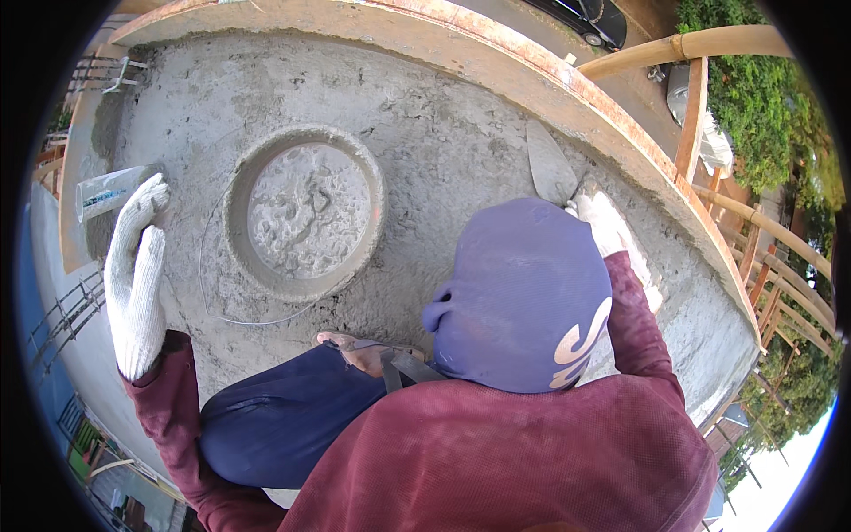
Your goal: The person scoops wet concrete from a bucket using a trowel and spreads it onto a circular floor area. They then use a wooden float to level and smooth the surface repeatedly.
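My left hand [137, 288], in a white knitted glove, is raised at the left with fingers stretched and thumb apart. Its fingertips overlap a clear plastic cylinder with blue print [102, 195]; whether they touch it I cannot tell. On the far right, my right hand [601, 223], gloved too, closes around a trowel's handle, mostly hidden behind a purple-blue head covering [532, 284]. The grey trowel blade [550, 164] lies against the wet cement surface [425, 151]. Between the hands stands a round bucket [377, 208] of lumpy wet cement, its thin wire handle lowered toward me.
A curved raised formwork edge [496, 44] bounds the cement on the far side and right. Beyond it stand bamboo poles [700, 43], a dark car [589, 18] and trees [753, 115]. Rebar [66, 310] sticks out at the left. A bent knee [275, 417] and foot [368, 355] are near the bucket.
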The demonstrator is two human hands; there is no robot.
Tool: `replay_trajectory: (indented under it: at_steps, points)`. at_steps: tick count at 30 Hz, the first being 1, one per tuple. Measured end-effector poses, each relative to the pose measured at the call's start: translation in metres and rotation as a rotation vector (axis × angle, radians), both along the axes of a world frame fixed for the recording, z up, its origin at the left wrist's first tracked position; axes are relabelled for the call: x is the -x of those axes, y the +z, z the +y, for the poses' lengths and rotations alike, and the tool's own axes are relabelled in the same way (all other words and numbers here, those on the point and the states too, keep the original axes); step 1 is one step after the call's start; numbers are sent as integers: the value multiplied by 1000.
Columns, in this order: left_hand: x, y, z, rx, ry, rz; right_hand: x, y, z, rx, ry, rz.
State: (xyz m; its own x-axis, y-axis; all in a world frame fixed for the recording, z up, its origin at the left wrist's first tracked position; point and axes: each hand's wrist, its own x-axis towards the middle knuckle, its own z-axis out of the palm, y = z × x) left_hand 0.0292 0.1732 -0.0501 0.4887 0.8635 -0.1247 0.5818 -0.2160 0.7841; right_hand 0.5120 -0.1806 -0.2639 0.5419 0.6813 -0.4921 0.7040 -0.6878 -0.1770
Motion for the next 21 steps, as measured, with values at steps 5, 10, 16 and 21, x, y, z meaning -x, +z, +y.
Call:
replay_trajectory:
  at_steps: [5,10,16,21]
  points:
    - [-4,-2,-2,19,-41,44,29,-19,0,-311,36,225]
    - [-14,-13,1,63,-60,1,86,-29,62,-194,-188,292]
    - [-1,-16,4,41,18,-11,55,-19,68,-266,108,338]
    - [-12,-18,10,66,76,-30,62,-26,101,-385,337,403]
